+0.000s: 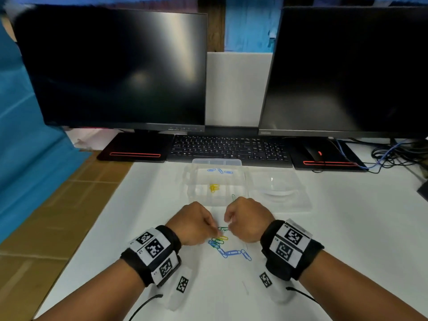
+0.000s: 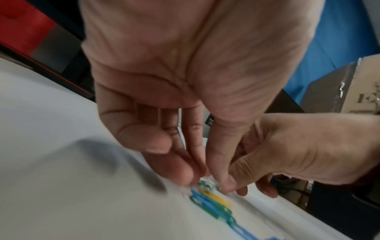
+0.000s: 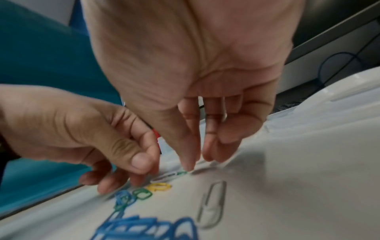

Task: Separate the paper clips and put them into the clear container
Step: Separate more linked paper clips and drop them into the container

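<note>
A chain of linked paper clips (image 1: 228,249) lies on the white table, with yellow, green and blue links. Its top green clip (image 1: 223,228) sits between my two hands. My left hand (image 1: 216,230) pinches that green clip's left end with thumb and fingers, seen close in the left wrist view (image 2: 205,183). My right hand (image 1: 228,226) pinches its right end, thumb tip (image 3: 188,167) down on it. The clear container (image 1: 192,181) stands just beyond my hands. It holds blue clips (image 1: 220,170), yellow clips (image 1: 214,187) and a green one (image 1: 233,196).
The container's clear lid (image 1: 278,193) lies to its right. A pale clip (image 3: 211,204) rests on the table beside the chain. Behind are a keyboard (image 1: 229,148), a mouse (image 1: 316,152) and two dark monitors. Cables (image 1: 393,156) trail at the far right.
</note>
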